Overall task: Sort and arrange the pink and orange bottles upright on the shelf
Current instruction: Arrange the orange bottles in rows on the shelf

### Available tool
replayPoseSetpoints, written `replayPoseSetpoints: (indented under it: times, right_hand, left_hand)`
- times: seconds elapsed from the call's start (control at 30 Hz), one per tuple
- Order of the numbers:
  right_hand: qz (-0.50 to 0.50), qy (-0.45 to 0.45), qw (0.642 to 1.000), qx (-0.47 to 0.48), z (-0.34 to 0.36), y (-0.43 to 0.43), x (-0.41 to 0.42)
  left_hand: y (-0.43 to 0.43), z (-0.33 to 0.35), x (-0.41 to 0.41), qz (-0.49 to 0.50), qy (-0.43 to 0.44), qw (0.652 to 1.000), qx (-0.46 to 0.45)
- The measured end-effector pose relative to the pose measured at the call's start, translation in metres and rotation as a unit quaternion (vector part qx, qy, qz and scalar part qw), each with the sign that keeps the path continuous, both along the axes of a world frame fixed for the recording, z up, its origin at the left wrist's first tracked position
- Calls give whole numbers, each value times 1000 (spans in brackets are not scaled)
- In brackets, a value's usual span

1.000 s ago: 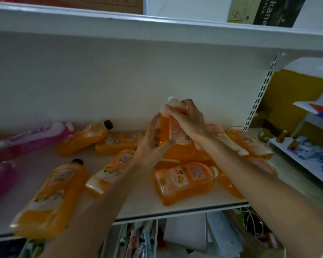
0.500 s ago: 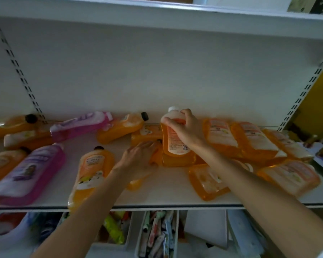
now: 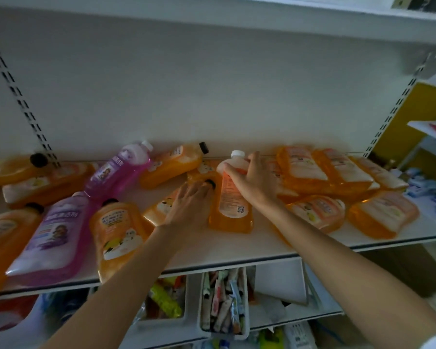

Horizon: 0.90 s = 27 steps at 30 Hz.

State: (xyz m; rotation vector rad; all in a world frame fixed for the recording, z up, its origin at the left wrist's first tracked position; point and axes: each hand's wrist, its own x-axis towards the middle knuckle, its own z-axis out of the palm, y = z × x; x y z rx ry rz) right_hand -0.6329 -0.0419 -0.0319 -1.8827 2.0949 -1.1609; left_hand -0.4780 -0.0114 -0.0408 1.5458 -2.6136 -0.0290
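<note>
An orange bottle with a white cap (image 3: 230,202) stands upright mid-shelf, and my right hand (image 3: 253,181) grips its shoulder. My left hand (image 3: 189,207) rests palm down on a lying orange bottle (image 3: 159,209) just left of it, fingers near a black cap. Several more orange bottles lie flat: a pile to the right (image 3: 337,177), one at the front (image 3: 117,235), others at the far left (image 3: 35,182). Two pink bottles lie on their sides, one at the back (image 3: 118,170), one at the front left (image 3: 53,238). All rest on the white shelf (image 3: 237,250).
The white back wall and slotted uprights (image 3: 23,102) bound the shelf, with another shelf board (image 3: 237,18) overhead. Below the shelf sit white bins of small packets (image 3: 223,303). A yellow panel (image 3: 413,122) and other goods lie to the right.
The view has shifted slightly. My right hand keeps the upright orange bottle; my left hand has reached further onto the lying orange bottle beside it.
</note>
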Motion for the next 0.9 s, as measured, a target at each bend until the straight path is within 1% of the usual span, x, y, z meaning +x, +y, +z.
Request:
replayPoseSetpoints:
  times: [0.1, 0.17, 0.3, 0.37, 0.43, 0.5, 0.6, 0.67, 0.7, 0.77, 0.8, 0.83, 0.87, 0.9]
  right_hand:
    - [-23, 122, 991, 53, -5, 6, -2]
    - [-31, 168, 982, 79, -13, 11, -4]
    - [-24, 197, 978, 57, -18, 13, -7]
    - [-30, 180, 982, 50, -19, 12, -8]
    - [-22, 164, 985, 53, -17, 13, -7]
    - [-5, 169, 981, 100, -13, 14, 0]
    - [17, 167, 961, 220, -5, 12, 12]
    - [23, 139, 946, 292, 0, 10, 14]
    - [28, 103, 944, 311, 4, 10, 14]
    - [32, 15, 951, 308, 10, 12, 10]
    - [32, -18, 956, 291, 12, 13, 8]
    - [34, -46, 961, 270, 15, 13, 6]
    - [35, -73, 966, 246, 16, 14, 5]
    - [43, -102, 969, 221, 17, 13, 3]
  left_hand:
    - [10, 3, -2, -31, -27, 997, 63]
    - [17, 2, -2, -57, -39, 992, 102]
    - [20, -2, -1, -76, -60, 989, 113]
    - [21, -2, -1, -82, -57, 988, 116]
    - [27, -5, -1, -89, -32, 991, 95]
    - [31, -11, -4, -89, -5, 994, 67]
    - [34, -19, -5, -77, 28, 996, 47]
    - [34, -22, -4, -70, 84, 993, 47]
    - [33, -23, -2, -67, 116, 990, 52]
    - [32, -24, 0, -72, 198, 974, 83]
    - [32, -24, 1, -74, 268, 953, 121]
    - [33, -23, 2, -63, 352, 919, 166]
    - [33, -21, 3, -46, 426, 883, 192]
    - [34, -21, 4, -30, 481, 854, 198]
